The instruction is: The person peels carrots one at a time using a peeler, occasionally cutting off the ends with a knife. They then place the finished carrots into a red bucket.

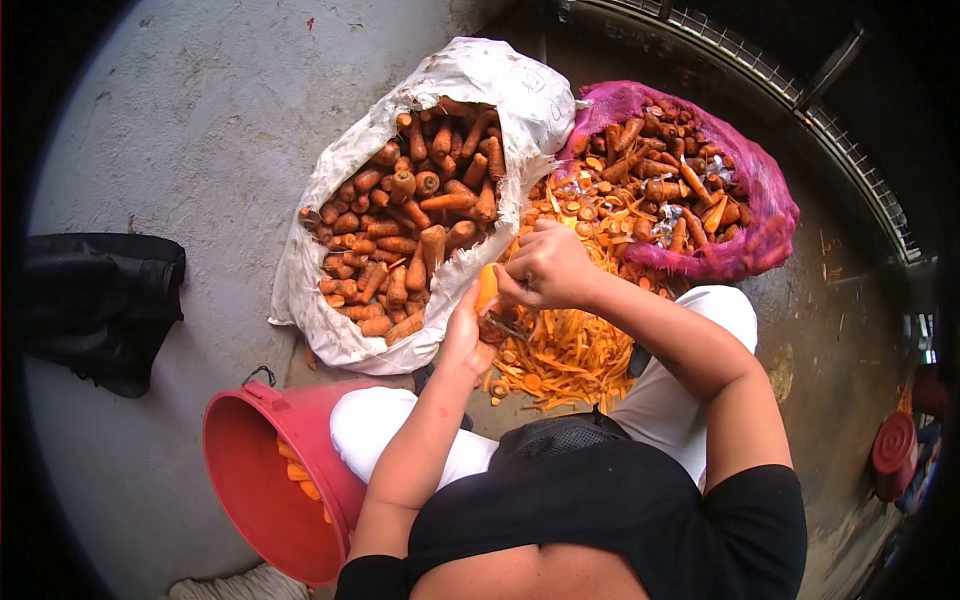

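Note:
My left hand [467, 335] is closed round the lower part of a bright orange peeled carrot [487, 288], which points upward. My right hand [548, 268] is closed at the carrot's right side, its fingers curled; whatever it grips is hidden or too small to name. Both hands are above a heap of orange peelings [565, 350]. Just beyond them lies an open white sack [310, 240] full of unpeeled carrots [405, 185].
A pink mesh bag [770, 215] with carrots and scraps lies at the upper right. A tilted red bucket [245, 480] at lower left holds peeled carrots [300, 472]. Black cloth [100, 300] hangs at the left. A red container [893, 450] stands far right.

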A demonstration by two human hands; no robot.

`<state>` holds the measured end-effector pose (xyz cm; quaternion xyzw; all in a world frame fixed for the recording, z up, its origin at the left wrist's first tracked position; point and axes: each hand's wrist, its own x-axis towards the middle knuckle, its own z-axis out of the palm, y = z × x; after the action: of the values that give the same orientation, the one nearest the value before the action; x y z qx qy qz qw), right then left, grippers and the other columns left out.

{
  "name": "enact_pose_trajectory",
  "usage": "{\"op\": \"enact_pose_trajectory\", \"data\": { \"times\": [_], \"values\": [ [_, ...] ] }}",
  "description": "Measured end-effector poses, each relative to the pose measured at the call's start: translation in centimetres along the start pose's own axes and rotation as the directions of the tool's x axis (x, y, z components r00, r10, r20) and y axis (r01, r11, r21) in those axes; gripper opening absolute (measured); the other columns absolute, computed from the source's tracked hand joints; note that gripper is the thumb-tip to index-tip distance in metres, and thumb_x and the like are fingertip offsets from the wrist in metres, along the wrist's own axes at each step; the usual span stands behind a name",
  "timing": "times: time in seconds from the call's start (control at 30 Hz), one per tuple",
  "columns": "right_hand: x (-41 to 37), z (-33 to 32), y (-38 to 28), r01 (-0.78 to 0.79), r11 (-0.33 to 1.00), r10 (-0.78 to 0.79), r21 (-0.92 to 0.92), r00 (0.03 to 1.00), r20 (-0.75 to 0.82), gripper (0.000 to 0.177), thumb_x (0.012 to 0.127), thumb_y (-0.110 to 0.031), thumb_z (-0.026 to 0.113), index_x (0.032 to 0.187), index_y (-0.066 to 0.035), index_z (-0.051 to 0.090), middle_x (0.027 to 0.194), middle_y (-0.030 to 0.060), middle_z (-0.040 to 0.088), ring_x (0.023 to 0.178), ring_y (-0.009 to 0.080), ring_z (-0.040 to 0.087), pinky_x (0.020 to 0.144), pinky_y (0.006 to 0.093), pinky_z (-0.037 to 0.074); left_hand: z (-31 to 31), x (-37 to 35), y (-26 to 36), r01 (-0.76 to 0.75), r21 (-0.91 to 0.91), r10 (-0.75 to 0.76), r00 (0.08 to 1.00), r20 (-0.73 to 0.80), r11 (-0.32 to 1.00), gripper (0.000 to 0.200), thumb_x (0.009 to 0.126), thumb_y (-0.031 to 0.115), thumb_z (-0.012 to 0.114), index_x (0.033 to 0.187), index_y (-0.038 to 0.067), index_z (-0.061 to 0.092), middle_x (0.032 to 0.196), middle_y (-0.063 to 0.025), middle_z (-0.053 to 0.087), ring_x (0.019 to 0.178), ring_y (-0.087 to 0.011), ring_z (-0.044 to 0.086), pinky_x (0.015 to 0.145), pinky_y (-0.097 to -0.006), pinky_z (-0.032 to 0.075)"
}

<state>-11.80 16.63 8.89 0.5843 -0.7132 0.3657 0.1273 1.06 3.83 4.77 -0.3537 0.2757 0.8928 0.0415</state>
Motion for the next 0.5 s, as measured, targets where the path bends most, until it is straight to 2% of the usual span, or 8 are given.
{"op": "enact_pose_trajectory", "data": {
  "times": [0.13, 0.27, 0.33, 0.37, 0.47, 0.5],
  "values": [
    [0.0, 0.4, 0.2, 0.005, 1.000, -0.005, 0.000, 1.000, -0.005, 0.036, 0.078, -0.018, 0.062, 0.044, -0.015, 0.051, 0.046, 0.0004, 0.051, 0.046, 0.0198, 0.048, 0.051, 0.0338, 0.033, -0.3, -0.2, 0.1, 0.020, 0.014, -0.019, 1.000, -0.022, 1.000, 0.033, 0.100, 0.035, 0.038, 0.118, 0.010, 0.052, 0.101, -0.0056, 0.063, 0.087, -0.0172, 0.064, 0.076, -0.0346, 0.056],
    [-0.2, 0.9, 1.2, -0.035, 0.997, 0.038, 0.075, 0.998, -0.040, 0.036, 0.078, -0.019, 0.062, 0.043, -0.015, 0.052, 0.045, 0.0018, 0.051, 0.045, 0.0210, 0.049, 0.051, 0.0346, 0.034, -0.5, -0.7, -0.4, -0.008, 0.079, 0.006, 1.000, 0.015, 0.997, 0.034, 0.100, 0.035, 0.040, 0.117, 0.009, 0.052, 0.096, -0.0055, 0.063, 0.080, -0.0169, 0.064, 0.064, -0.0328, 0.055],
    [-0.2, 0.4, 2.3, -0.091, 0.996, 0.092, 0.020, 0.995, -0.026, 0.036, 0.078, -0.020, 0.062, 0.044, -0.015, 0.054, 0.045, 0.0029, 0.050, 0.045, 0.0220, 0.050, 0.051, 0.0350, 0.036, 1.3, -3.2, -0.5, -0.105, 0.151, 0.091, 0.991, 0.101, 0.983, 0.034, 0.099, 0.034, 0.041, 0.117, 0.007, 0.052, 0.092, -0.0058, 0.063, 0.074, -0.0171, 0.064, 0.057, -0.0313, 0.054],
    [-0.3, 0.1, 3.0, -0.119, 0.993, 0.119, -0.007, 0.993, -0.020, 0.036, 0.078, -0.020, 0.062, 0.044, -0.014, 0.054, 0.045, 0.0034, 0.050, 0.045, 0.0224, 0.050, 0.052, 0.0351, 0.037, 1.1, -3.2, -0.7, -0.103, 0.174, 0.083, 0.989, 0.119, 0.979, 0.036, 0.099, 0.034, 0.042, 0.119, 0.006, 0.051, 0.090, -0.0080, 0.062, 0.067, -0.0184, 0.063, 0.050, -0.0298, 0.051],
    [-0.7, 0.5, 4.9, -0.256, 0.962, 0.255, -0.093, 0.967, -0.015, 0.039, 0.082, -0.028, 0.057, 0.045, -0.015, 0.060, 0.045, 0.0044, 0.053, 0.044, 0.0220, 0.053, 0.059, 0.0361, 0.044, 0.8, -3.6, -0.5, -0.036, 0.199, 0.017, 0.995, 0.094, 0.979, 0.038, 0.099, 0.035, 0.042, 0.120, 0.005, 0.051, 0.088, -0.0098, 0.062, 0.062, -0.0194, 0.063, 0.050, -0.0301, 0.051],
    [-1.1, 0.5, 6.6, -0.157, 0.949, 0.174, -0.272, 0.984, 0.041, 0.040, 0.083, -0.031, 0.056, 0.047, -0.014, 0.063, 0.046, 0.0072, 0.055, 0.045, 0.0247, 0.054, 0.063, 0.0371, 0.046, 1.3, -4.2, -0.3, -0.051, 0.208, 0.019, 0.988, 0.153, 0.977, 0.038, 0.099, 0.036, 0.042, 0.120, 0.005, 0.050, 0.089, -0.0101, 0.062, 0.064, -0.0194, 0.063, 0.051, -0.0305, 0.052]
  ]
}}
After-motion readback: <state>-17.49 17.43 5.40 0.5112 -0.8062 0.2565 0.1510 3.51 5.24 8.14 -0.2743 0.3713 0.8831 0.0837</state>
